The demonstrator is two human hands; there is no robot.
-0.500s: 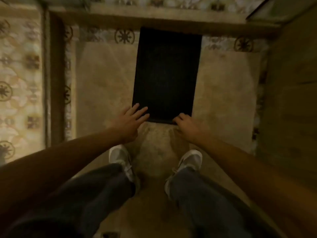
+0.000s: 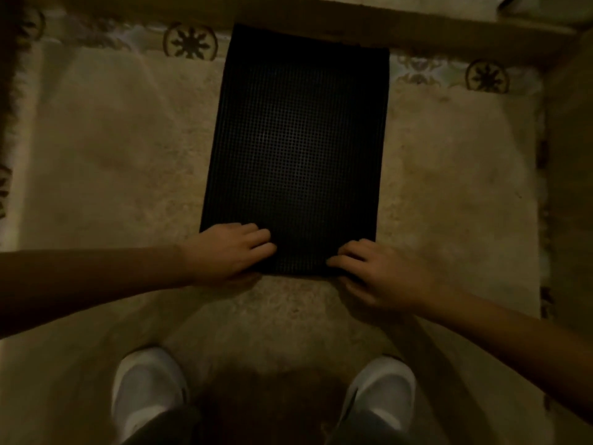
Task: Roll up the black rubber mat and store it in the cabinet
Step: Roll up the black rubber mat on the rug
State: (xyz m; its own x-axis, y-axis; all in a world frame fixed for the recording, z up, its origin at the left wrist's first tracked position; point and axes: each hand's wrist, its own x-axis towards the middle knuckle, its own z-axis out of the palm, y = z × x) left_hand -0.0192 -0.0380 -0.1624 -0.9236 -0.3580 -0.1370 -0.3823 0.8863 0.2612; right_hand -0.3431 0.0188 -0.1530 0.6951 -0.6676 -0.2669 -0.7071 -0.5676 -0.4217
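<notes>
- I am looking down at a pale beige floor (image 2: 122, 162); it is looking like worn stone or tile, mottled, and the light is dim and yellowish.
- Beyond the far end of the black rubber mat (image 2: 295, 149), a band of patterned tiles (image 2: 191, 43) is running across the floor, with round dark wheel-like ornaments, one on each side of the mat.
- Behind that band a dark brownish ledge or threshold (image 2: 449, 36) is crossing the picture; I cannot tell what it belongs to.
- The mat is lying flat on the floor, not yet rolled, a long rectangle with a fine grid of small squares on its surface; its far edge is touching the ledge.
- My left hand (image 2: 227, 252) is resting on the near left corner of the mat, fingers (image 2: 256, 239) curled and close together on top, thumb at the near edge.
- My right hand (image 2: 382, 274) is at the near right corner, fingers (image 2: 346, 255) bent over the edge and pinching it.
- On the near side of the mat, two white shoes (image 2: 147, 390) are standing on the floor, well apart from it, with dark trouser legs (image 2: 167, 428) above them.
</notes>
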